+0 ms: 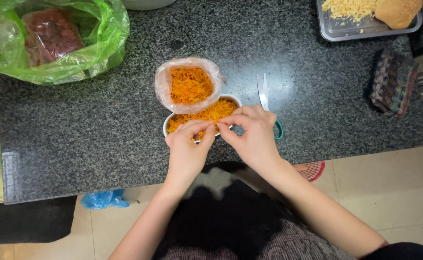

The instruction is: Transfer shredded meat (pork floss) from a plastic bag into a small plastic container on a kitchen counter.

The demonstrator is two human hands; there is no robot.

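Note:
A small white bowl [165, 126] full of orange shredded strands sits near the front edge of a speckled granite counter [101, 130]. My left hand [186, 149] and my right hand [252, 135] meet over the bowl's near rim, fingertips pinching a little tuft of the orange shreds [213, 124] between them. Just behind the bowl, a clear plastic bag [188, 84] lies open with more of the same shreds inside.
Scissors [264, 94] with a teal handle lie right of the bowl, partly under my right hand. A green plastic bag [52, 38] holding a reddish packet is at the back left. A metal tray [360, 26] with yellow crumbs and a bun, and a checked cloth [393, 82], lie at the right.

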